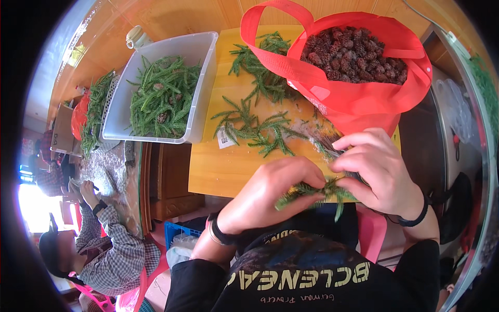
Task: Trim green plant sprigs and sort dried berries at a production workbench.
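Close to my body, at the near edge of the yellow board [205, 171], my left hand [278, 190] pinches an artificial green fir sprig [332, 191] between thumb and fingers. My right hand [377, 169] meets it from the right, its thumb and fingertips closed at the sprig's upper end. Something dark shows between the right thumb and fingers, too hidden to name. Just beyond the right fingertips lies a bunch of thin stems [325, 139]. Loose fir sprigs [254, 125] are spread on the board beyond my hands.
A red bag [358, 99] full of small brown pine cones [353, 57] stands at the far right. Left of the board sits a clear plastic bin [195, 117] with green sprigs and some cones. Another person [112, 255] works at a table on the left.
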`<state>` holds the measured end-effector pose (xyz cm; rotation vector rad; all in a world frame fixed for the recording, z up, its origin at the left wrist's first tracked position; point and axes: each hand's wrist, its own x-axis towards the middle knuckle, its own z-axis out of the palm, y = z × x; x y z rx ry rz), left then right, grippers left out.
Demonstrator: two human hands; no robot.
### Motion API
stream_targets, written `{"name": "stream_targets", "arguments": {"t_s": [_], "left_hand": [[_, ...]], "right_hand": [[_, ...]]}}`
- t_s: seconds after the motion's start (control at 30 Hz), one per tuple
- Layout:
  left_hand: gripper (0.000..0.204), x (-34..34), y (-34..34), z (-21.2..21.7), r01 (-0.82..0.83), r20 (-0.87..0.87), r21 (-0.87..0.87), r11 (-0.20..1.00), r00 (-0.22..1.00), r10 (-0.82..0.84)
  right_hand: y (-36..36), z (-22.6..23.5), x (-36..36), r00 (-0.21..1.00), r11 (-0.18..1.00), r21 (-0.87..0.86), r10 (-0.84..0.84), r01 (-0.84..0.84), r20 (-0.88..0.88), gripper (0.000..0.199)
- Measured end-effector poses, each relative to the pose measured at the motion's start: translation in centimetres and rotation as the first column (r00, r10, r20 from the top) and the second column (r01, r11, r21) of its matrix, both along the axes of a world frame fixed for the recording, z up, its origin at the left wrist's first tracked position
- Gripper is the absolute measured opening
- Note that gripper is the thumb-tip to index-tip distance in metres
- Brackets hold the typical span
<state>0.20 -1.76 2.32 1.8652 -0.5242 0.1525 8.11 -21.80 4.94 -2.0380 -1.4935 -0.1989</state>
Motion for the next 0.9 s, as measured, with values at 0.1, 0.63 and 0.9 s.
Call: {"name": "stream_targets", "arguments": {"t_s": [0.1,0.63,0.9], "left_hand": [[0.018,0.3,1.1,-0.8,0.142,-0.233,-0.193,0.971,0.954,-0.186],[0.018,0.7,1.6,-1.3,0.159,-0.443,-0.558,0.814,0.773,-0.454],[0.02,0.4,1.1,-0.4,0.141,-0.41,-0.338,0.931,0.868,-0.28]], "right_hand": [[0.1,0.3,0.0,0.996,0.99,0.122,0.073,-0.077,0.042,0.023],[0.3,1.0,-0.3,0.924,0.984,0.038,0.148,-0.172,0.351,0.012],[0.1,1.4,-0.7,0.913,0.991,0.009,0.118,-0.132,0.39,0.013]]}}
